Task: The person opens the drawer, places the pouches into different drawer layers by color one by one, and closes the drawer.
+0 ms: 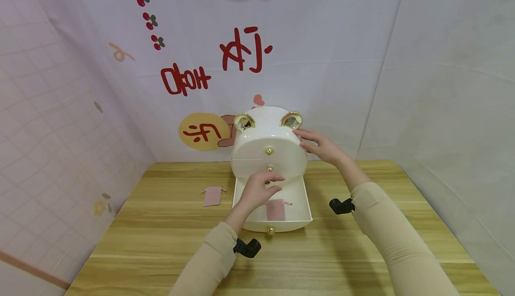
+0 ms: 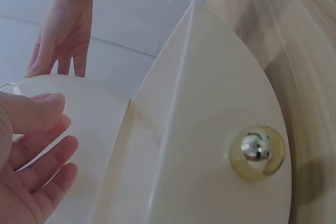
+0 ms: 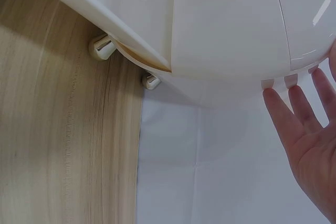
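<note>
A white storage box [image 1: 287, 159] with gold knobs and two gold-rimmed eye shapes on top stands at the back of the table. Its bottom drawer [image 1: 299, 197] is pulled out, and a small pink drawstring pouch [image 1: 275, 211] lies inside. My left hand [image 1: 259, 191] hovers over this drawer, below the middle knob [image 1: 270, 168]; its fingers are loosely bent and hold nothing. With its fingertips, my right hand [image 1: 323, 147] touches the upper right side of the box. In the right wrist view, the fingers [image 3: 283, 114] lie against the curved edge.
Another pink pouch [image 1: 212, 196] lies on the wooden table [image 1: 169, 215], left of the box. Behind the table hangs a white cloth [image 1: 330, 54] with red writing. A gold knob [image 1: 271, 230] sticks out from the drawer front.
</note>
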Available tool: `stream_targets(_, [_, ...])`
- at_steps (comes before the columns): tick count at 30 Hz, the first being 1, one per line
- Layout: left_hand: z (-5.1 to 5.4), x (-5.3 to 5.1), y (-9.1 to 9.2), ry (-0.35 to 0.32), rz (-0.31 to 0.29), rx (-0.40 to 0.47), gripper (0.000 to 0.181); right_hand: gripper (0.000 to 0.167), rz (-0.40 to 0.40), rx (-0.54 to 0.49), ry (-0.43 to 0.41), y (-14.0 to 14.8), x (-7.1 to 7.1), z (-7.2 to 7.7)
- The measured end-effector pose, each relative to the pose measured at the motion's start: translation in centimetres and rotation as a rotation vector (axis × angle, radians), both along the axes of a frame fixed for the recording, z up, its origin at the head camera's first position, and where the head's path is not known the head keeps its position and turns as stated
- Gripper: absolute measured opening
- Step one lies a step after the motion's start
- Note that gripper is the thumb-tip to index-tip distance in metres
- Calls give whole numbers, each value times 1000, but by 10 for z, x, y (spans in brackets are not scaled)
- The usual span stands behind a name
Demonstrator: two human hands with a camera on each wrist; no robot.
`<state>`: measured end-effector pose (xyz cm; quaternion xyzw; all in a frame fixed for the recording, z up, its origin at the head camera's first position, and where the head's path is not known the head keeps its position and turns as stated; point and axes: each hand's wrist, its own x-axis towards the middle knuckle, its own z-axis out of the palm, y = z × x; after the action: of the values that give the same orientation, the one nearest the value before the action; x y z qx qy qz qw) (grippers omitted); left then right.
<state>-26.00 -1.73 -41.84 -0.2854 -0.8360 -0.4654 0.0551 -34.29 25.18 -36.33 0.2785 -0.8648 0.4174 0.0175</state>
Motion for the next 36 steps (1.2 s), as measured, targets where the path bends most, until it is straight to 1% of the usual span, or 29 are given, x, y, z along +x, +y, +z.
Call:
stream_targets(4, [-3, 1, -10, -41, -21, 16, 22, 48, 10, -16, 21, 1, -1, -1])
stream_targets(7, [-4, 1, -19, -59, -50, 28, 21, 47, 17, -25, 9, -4, 10, 10])
stream_targets(10, [-7, 0, -29, -81, -55, 47, 21, 47, 17, -25, -13, -10, 22, 22])
stream_targets(11, [-8, 0, -33, -83, -46, 52, 21, 47, 16, -24, -21, -12, 25, 26])
stream_targets(12, [-10, 0, -36, -91, -38, 63, 21, 46, 14, -26, -20, -12, 25, 25])
stream_targets(19, [-16, -4, -64, -134, 53, 106, 24, 48, -1, -23, -14, -4, 5, 3])
stream_targets(21, [-18, -6, -72, -143, 68, 111, 26, 49, 2, -20, -12, -2, 1, 0])
stream_targets(26, [-21, -12, -94, -136, 106, 118, 29, 49, 7, -27, -8, 0, -1, -2])
stream_targets(32, [-28, -20, -118, -164, 211, 135, 28, 49, 8, -27, -15, -1, -1, -1])
stream_targets(36, [-34, -26, -133, -167, 257, 144, 30, 49, 13, -22, 1, -1, -2, -2])
